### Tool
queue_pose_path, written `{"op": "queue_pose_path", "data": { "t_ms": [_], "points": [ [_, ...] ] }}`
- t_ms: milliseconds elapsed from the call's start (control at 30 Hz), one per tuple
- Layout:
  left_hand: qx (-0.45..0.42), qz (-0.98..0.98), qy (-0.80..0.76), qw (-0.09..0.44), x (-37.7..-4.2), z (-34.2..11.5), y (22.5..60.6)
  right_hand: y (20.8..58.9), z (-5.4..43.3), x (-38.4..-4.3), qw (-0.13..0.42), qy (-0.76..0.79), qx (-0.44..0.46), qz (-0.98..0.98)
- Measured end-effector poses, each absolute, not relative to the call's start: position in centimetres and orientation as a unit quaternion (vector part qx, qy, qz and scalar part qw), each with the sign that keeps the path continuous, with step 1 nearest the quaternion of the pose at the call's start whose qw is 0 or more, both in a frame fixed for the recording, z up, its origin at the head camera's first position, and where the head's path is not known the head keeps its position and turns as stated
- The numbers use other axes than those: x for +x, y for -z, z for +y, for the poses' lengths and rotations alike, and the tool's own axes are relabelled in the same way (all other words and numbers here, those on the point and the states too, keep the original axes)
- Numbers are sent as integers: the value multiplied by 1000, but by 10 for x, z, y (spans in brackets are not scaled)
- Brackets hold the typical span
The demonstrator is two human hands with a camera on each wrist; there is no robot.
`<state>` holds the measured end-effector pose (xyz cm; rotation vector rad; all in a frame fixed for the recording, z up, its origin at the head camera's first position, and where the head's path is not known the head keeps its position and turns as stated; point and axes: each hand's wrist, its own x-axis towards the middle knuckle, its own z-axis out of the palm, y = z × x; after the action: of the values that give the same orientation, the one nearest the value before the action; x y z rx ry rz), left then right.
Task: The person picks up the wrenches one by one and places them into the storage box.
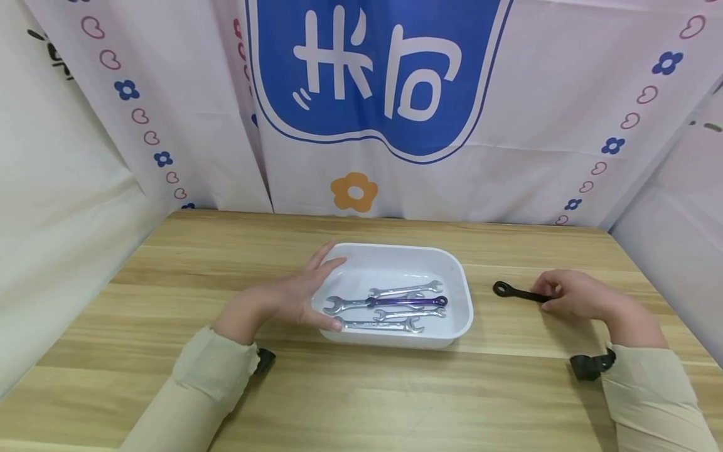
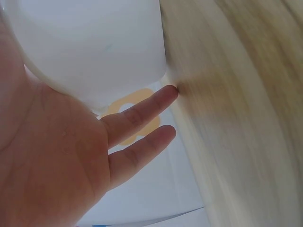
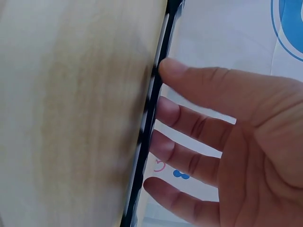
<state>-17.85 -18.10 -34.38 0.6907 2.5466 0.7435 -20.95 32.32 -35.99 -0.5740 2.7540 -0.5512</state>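
A white plastic bin (image 1: 390, 341) stands in the middle of the table with several silver wrenches (image 1: 381, 326) and a purple-handled wrench (image 1: 403, 302) lying in it. My left hand (image 1: 299, 295) rests on the bin's left end, thumb and index finger spread over the rim. Two of its fingers (image 2: 142, 113) reach out straight beside the bin's outer wall in the left wrist view. To the right of the bin, my right hand (image 1: 573, 294) pinches a black wrench (image 1: 516, 292) low at the tabletop, its ring end pointing left. Thumb and fingertips meet the wrench's edge (image 3: 150, 104) in the right wrist view.
The wood-grain table (image 1: 395, 395) ends at a white printed cloth (image 1: 508, 176) hanging behind it. More white cloth hangs at the left and right sides. A dark strap piece (image 1: 590, 366) sits at the right wrist.
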Motion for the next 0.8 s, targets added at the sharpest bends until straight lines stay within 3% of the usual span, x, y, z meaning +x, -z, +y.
{"op": "queue_pose_path", "data": {
  "t_ms": [200,800],
  "points": [
    [248,910,-267,199,-179,-181,345,362,319,-208,159,204,-195,946],
    [242,910,-269,202,-179,-181,345,362,312,-206,140,180,-218,949]
  ]
}}
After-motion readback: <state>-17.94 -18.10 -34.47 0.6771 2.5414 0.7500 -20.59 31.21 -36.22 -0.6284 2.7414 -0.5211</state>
